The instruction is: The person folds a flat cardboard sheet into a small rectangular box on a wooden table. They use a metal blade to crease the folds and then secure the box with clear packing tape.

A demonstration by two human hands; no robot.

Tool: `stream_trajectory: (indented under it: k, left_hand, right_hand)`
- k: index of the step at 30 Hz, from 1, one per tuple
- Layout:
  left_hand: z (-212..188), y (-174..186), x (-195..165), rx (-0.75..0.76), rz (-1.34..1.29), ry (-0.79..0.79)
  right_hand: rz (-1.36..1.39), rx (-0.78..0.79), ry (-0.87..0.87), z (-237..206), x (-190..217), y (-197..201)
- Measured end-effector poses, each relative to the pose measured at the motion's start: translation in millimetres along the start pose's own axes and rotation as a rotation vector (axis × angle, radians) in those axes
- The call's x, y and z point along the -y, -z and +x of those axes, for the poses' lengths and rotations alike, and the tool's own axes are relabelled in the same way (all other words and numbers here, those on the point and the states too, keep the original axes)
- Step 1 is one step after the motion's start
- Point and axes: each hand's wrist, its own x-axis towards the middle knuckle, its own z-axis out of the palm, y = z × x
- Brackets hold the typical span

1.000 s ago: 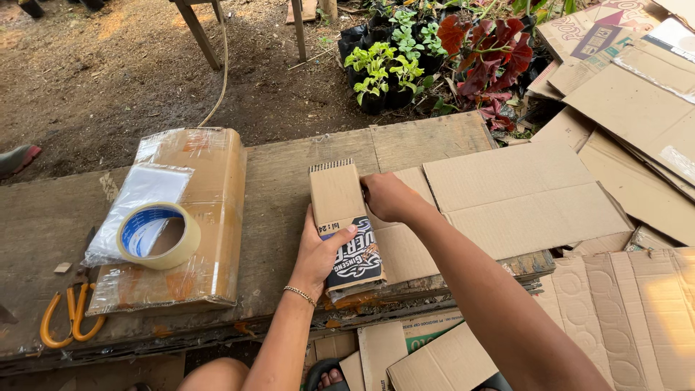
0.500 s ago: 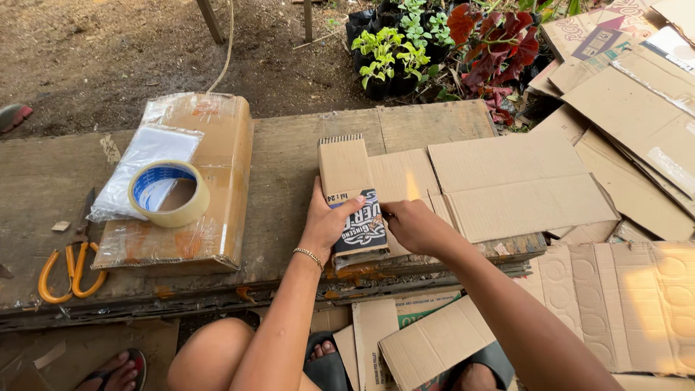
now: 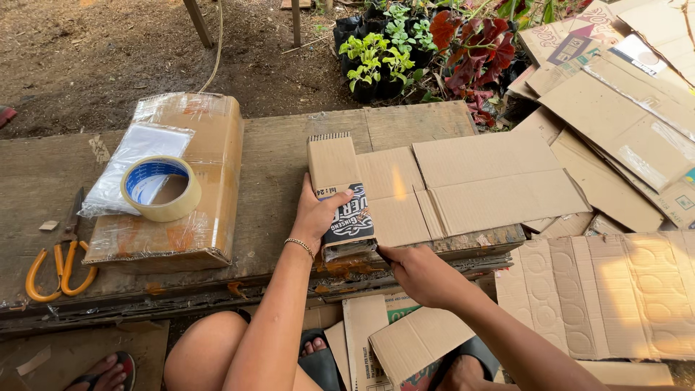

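My left hand (image 3: pixel 318 213), with a bracelet on the wrist, presses a narrow cardboard strip (image 3: pixel 333 163) flat; the strip's near end carries a dark print. The strip lies along the left edge of a large unfolded brown cardboard sheet (image 3: pixel 492 181) on a worn wooden table (image 3: pixel 282 145). My right hand (image 3: pixel 423 275) is at the table's near edge, just right of the strip's near end. It is closed on a thin dark tool (image 3: pixel 381 254) whose tip points at the strip. I cannot tell what kind of tool it is.
On the left stands a plastic-wrapped brown box (image 3: pixel 210 145) with a tape roll (image 3: pixel 161 190) and a clear bag (image 3: pixel 137 156) on top. Orange-handled scissors (image 3: pixel 54 264) lie at the table's left end. Flattened cardboard (image 3: pixel 622 108) is piled at the right; potted plants (image 3: pixel 376 58) stand behind.
My right hand has moved from the far end of the strip along its right side to the near table edge. My left hand stays pressed on the strip.
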Motion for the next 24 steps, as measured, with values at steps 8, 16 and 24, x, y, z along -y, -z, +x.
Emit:
stream_trajectory:
  k: [8,16,24]
  left_hand:
    - [2.8,1.6,0.6,-0.008,0.010,-0.017]
    - [3.8,3.9,1.8,-0.001,-0.009,-0.029]
    - [5.5,5.4,-2.7,-0.011,-0.022,-0.034]
  right_hand:
    - [-0.082,0.056,0.145,-10.5,-5.7,11.8]
    - [-0.855,-0.680,-0.195,45.1,-80.2,57.5]
    - [-0.478,-0.645,-0.106,104.0,-77.3,26.7]
